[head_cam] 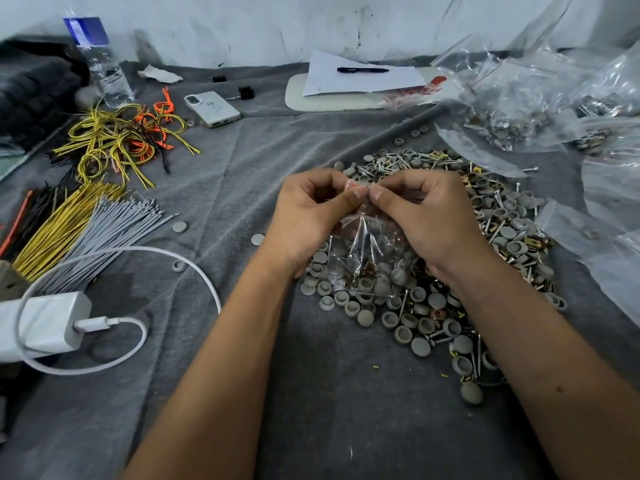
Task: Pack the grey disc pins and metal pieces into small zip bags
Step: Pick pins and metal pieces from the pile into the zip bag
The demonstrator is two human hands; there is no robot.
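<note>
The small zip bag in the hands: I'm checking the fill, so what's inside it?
Through the small zip bag, pinched by the left hand and right hand, a few grey discs and coppery metal bits show; crinkled plastic hides the count.

Bag (370, 251) contents blurred, uncountable

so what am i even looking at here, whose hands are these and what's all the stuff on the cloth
There is one picture, taken by a camera worn on a person's head, looking down at their own arms. No machine is involved. The left hand and right hand pinch the top edge of a small zip bag that already holds some pieces. Under it on the grey cloth lies a pile of grey disc pins and metal pieces. To the left lie coloured wires, a phone and a white charger; clear bags lie at the right.
</note>
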